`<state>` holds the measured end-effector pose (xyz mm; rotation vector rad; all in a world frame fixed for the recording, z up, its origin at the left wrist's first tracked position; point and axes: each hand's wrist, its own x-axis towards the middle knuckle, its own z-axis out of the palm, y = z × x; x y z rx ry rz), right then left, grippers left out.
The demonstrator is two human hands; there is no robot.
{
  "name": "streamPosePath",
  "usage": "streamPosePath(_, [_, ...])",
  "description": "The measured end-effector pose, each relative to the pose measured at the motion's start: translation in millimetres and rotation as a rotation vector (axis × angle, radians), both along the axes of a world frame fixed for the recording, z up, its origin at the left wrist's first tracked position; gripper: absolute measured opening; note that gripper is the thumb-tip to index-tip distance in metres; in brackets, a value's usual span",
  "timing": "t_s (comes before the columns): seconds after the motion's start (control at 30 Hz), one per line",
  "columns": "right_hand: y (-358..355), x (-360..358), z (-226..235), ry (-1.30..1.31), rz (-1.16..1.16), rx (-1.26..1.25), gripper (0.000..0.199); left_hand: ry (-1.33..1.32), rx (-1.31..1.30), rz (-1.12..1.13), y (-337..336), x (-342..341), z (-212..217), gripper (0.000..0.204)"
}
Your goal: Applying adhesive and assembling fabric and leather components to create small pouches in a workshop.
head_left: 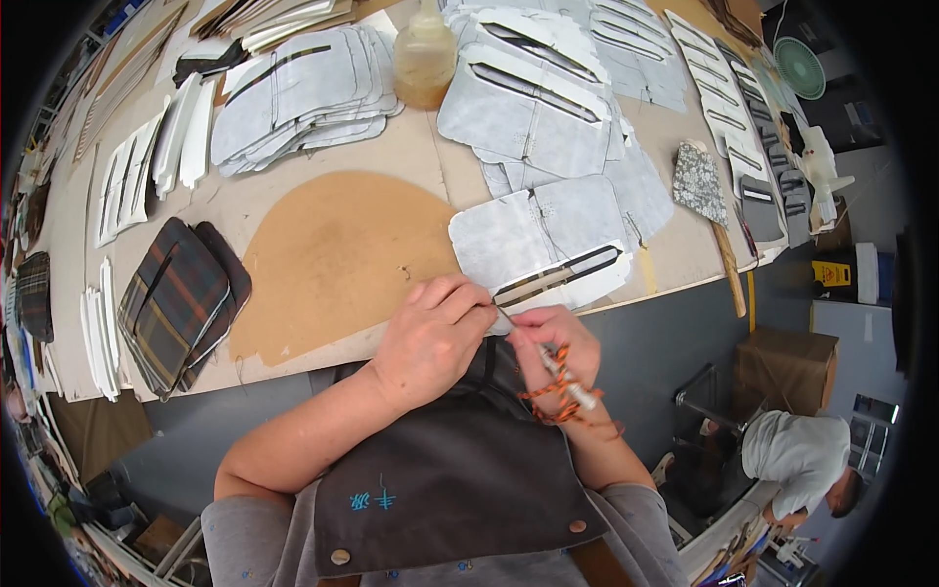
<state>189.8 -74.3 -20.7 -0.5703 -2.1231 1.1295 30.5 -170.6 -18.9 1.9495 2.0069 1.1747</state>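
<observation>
A grey-white fabric panel with a long dark-edged slot lies at the table's front edge, its near left corner reaching toward my hands. My left hand is closed, its fingertips pinching that corner. Close beside it, my right hand grips a slim pointed tool with a pale handle and orange-and-black cord wound about it. The tool's thin tip points at my left fingertips. Exactly where it touches the panel is hidden by my fingers.
A tan rounded board lies left of the panel. Stacked grey panels and a bottle of amber liquid stand behind. Plaid pieces lie left; a speckled wooden-handled tool lies right. Another person bends over at lower right.
</observation>
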Motion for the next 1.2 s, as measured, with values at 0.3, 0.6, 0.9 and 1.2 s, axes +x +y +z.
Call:
streamPosePath(0.3, [-14, 8, -17, 0.148, -0.071, -0.426, 0.002, -0.086, 0.045, 0.028, 1, -1, -3, 0.014])
streamPosePath(0.6, [-19, 0, -16, 0.059, -0.081, 0.138, 0.014, -0.079, 0.051, 0.031, 1, 0, -2, 0.014])
streamPosePath(0.9, [-22, 8, -36, 0.177, -0.109, -0.199, 0.012, -0.098, 0.038, 0.029, 2, -1, -4, 0.011])
streamPosePath(1.2, [-23, 8, -34, 0.186, -0.121, -0.268, 0.009, -0.115, 0.015, 0.028, 2, -2, -3, 0.012])
